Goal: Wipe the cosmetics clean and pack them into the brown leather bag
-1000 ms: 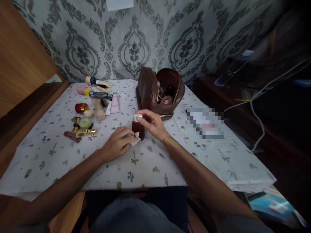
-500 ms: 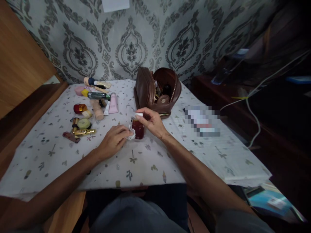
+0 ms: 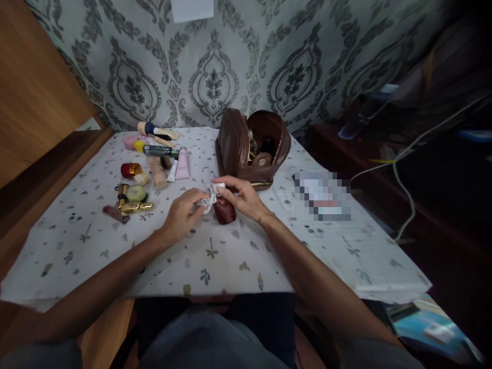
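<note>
My right hand (image 3: 242,199) holds a small dark red bottle (image 3: 224,210) with a white cap, tilted over the table. My left hand (image 3: 183,212) pinches a crumpled white tissue (image 3: 205,202) against the bottle's cap end. Both hands meet over the middle of the white floral tablecloth (image 3: 215,256). Just behind them an open brown leather pouch (image 3: 249,146) stands with small items inside.
Several cosmetics lie at the left: a pink tube (image 3: 182,164), a green-black tube (image 3: 157,150), a red-gold jar (image 3: 129,169), a round green compact (image 3: 136,193), a gold stick (image 3: 136,207). A blurred flat item (image 3: 323,196) lies at the right. White cables (image 3: 403,174) hang beyond the table.
The bottle stood upright on the cloth; now my right hand has tipped it over. My left hand has lifted the tissue from the bottle's base up to its cap.
</note>
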Action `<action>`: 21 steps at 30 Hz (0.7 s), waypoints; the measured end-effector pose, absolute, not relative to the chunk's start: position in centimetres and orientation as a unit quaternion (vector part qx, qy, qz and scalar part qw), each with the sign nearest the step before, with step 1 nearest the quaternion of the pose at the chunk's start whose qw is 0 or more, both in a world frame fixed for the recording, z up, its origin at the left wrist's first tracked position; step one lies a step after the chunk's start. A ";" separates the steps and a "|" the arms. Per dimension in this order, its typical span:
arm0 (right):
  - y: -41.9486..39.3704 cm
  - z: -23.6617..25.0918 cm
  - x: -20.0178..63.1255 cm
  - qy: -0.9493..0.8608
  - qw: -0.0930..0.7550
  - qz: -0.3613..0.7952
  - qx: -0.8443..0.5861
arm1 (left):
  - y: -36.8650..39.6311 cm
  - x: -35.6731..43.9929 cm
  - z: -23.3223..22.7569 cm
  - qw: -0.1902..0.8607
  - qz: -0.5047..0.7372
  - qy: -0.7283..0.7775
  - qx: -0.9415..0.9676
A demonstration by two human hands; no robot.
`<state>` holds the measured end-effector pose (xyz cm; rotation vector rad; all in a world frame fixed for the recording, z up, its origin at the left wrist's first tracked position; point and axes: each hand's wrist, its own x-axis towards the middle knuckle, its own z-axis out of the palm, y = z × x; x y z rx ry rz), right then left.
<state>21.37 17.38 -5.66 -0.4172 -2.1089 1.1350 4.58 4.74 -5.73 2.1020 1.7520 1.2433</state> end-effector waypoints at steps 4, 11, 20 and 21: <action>17.5 -5.8 21.5 -0.815 0.344 0.435 -0.170 | 4.1 4.8 -6.7 0.037 0.294 0.557 0.776; 17.3 -5.9 21.3 -0.720 0.396 0.541 -0.180 | 3.7 5.0 -6.3 0.088 0.271 0.535 0.795; 16.7 -5.5 21.2 -0.698 0.355 0.607 -0.138 | 4.0 4.2 -5.1 0.212 0.444 0.641 0.590; 16.7 -5.2 21.3 -0.716 0.359 0.584 -0.133 | 3.9 4.3 -4.9 0.207 0.444 0.639 0.593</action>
